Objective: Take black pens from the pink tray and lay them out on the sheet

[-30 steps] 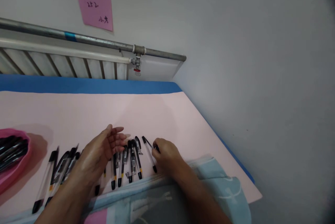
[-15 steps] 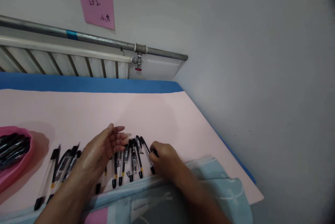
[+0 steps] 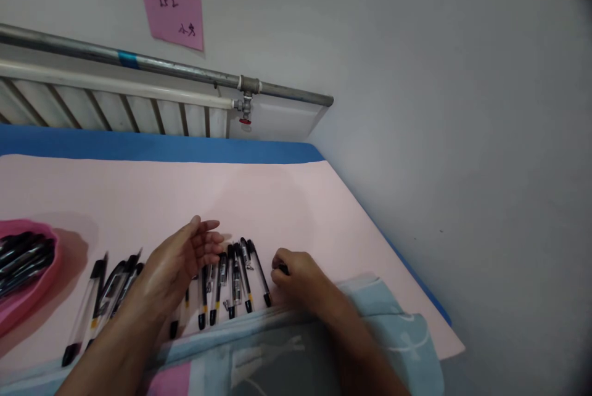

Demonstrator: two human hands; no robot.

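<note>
My left hand [image 3: 185, 260] stands on its edge over the table, palm turned to the right and fingers loosely stretched, with nothing in it. Right beside its fingertips lie several clear pens [image 3: 245, 285] with black caps, spread out in a rough row. Just right of that row is my right hand [image 3: 298, 276], closed, with a small black piece [image 3: 283, 268] showing between thumb and fingers; the rest of it is hidden. More pens [image 3: 99, 303] lie left of my left forearm, partly covered by it.
At the left edge stands a pink container [image 3: 56, 260] full of black pen parts. A light pink sheet [image 3: 139, 192] covers the blue table [image 3: 185, 148]. Light blue patterned cloth [image 3: 393, 316] lies over the near edge. Behind are a radiator [image 3: 92, 106] and a pipe [image 3: 296, 95].
My right hand has shifted slightly right, away from the rightmost pen, still closed. My left hand has hardly moved.
</note>
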